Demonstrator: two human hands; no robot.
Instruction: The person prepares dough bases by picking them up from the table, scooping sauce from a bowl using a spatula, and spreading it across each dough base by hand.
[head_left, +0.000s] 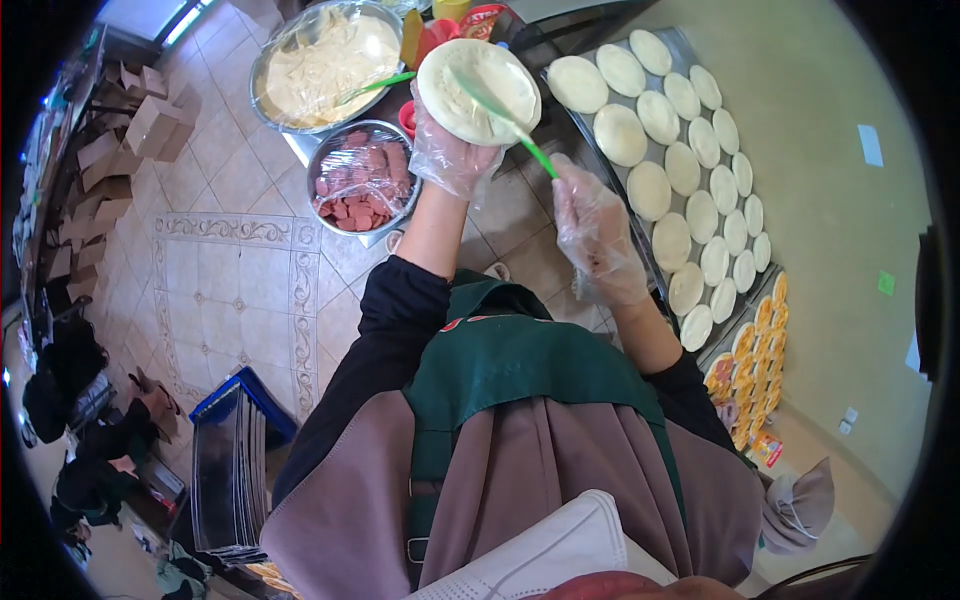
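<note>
My left hand [452,152], in a clear plastic glove, supports a round of pale dough [512,82] from below, its rim raised around a hollow middle. My right hand [597,225], also gloved, is wrapped round the handle of a green spatula [538,155]. The spatula's blade lies against the inside of the dough round. Beyond my left hand stands a large metal bowl [258,98] of pale creamy mixture [330,62], with a second green spatula [385,86] in it. Closer in, a smaller metal bowl [316,208] holds reddish-brown pieces [360,185] under plastic wrap.
On my right, a large tray [588,128] carries several flat dough rounds [682,168]; orange-topped pieces [765,345] lie past its near end. A stack of dark trays [222,470] stands at lower left. Cardboard boxes [155,125] and people [100,460] are at far left.
</note>
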